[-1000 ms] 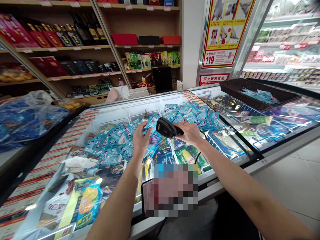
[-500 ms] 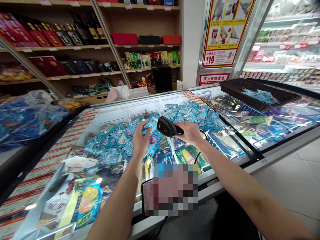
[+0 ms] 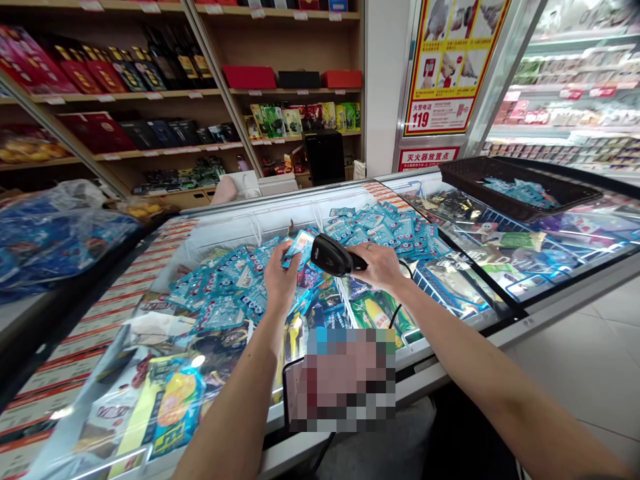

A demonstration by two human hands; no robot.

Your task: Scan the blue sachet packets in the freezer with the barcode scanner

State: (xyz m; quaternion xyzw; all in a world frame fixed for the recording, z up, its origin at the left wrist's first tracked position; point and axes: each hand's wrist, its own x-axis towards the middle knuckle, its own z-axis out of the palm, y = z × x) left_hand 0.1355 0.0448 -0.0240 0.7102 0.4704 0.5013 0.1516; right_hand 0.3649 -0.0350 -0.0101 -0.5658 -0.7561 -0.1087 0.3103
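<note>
Two bare, slender forearms [image 3: 465, 347]; a thin ring [image 3: 370, 246] on the right hand [image 3: 383, 268]; black clothing [image 3: 467, 433] below.

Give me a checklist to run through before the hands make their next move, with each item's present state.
1. Left hand has a grip on one blue packet: ok, held between thumb and fingers.
2. Right hand has a grip on the black scanner: ok, around its handle.
3. Scanner head turned toward the packet: ok; whether they touch, cannot tell.
4. Print on the packet readable: cannot tell, too small and unclear.
5. Cable clear of the left hand: ok, it shows below the right hand.
6. Phone screen readable: not ok, most of it is pixelated.
</note>
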